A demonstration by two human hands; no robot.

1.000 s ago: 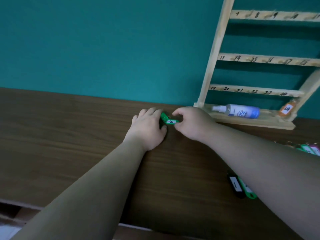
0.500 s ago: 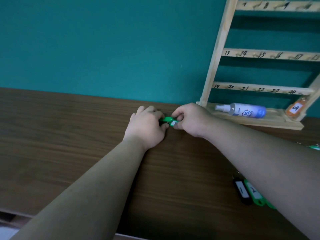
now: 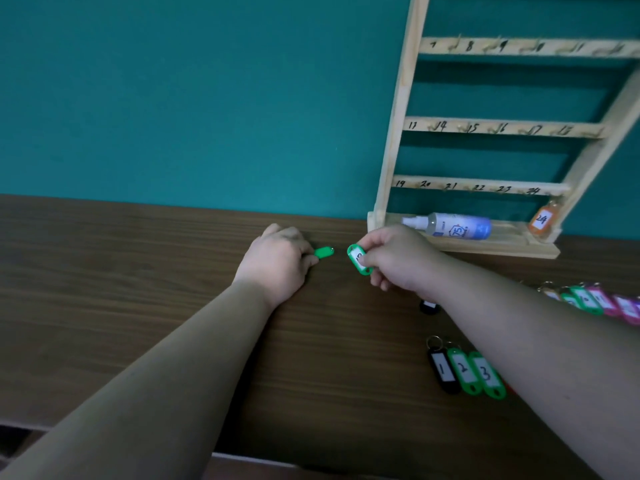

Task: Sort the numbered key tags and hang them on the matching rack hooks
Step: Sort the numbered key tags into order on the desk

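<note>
While pinching a green key tag (image 3: 360,259) across its middle, right grip (image 3: 398,259) curled tight, thumb over the white label, number half covered and not readable. Touching the tabletop (image 3: 138,289) or just above it? Hard to say. Tag's long axis: eleven to five o'clock, upper end free and poking towards the left grip (image 3: 277,263).

Over there, fingers curled down on the wood, nipping the nine o'clock end of a plain green piece (image 3: 323,252) lying flat, long axis nine to three, pale glint at its three o'clock tip. Two greens near each other, not touching.

Now the relation that matters: wooden rack (image 3: 391,168) up at one o'clock from the held tag, numbered hooks in rows, orange tag 24 (image 3: 541,220) the only one seen hanging, spray bottle (image 3: 450,227) lying on the base. Right grip clearly the nearer of the two to that rack.

Down at five o'clock, tag 1 (image 3: 441,370), tag 2 (image 3: 462,368) and tag 3 (image 3: 486,374) side by side in order.

Looks like a sorting step. Needs the thumb off the label first, then either down to the row at five or up to a hook at one.
</note>
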